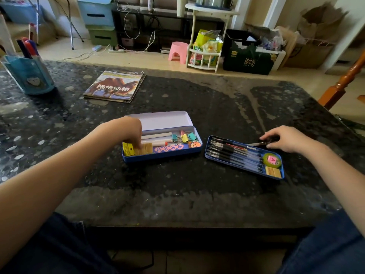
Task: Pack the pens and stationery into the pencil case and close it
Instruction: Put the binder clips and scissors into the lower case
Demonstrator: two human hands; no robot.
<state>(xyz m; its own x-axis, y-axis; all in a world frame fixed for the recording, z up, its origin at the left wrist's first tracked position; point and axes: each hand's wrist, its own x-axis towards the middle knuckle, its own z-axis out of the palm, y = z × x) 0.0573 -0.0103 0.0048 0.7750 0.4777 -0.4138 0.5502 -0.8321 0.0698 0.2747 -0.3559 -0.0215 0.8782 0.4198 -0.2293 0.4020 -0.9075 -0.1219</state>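
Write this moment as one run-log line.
left hand: in open case | right hand: gripping pen by tray | lid: open

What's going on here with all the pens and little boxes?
A person is packing a blue tin pencil case, which lies open on the dark table. The left hand reaches into its left end, fingers down among small yellow and tan items. The right hand grips a dark pen at the far edge of a separate inner tray, which holds a row of pens, a tape roll and erasers.
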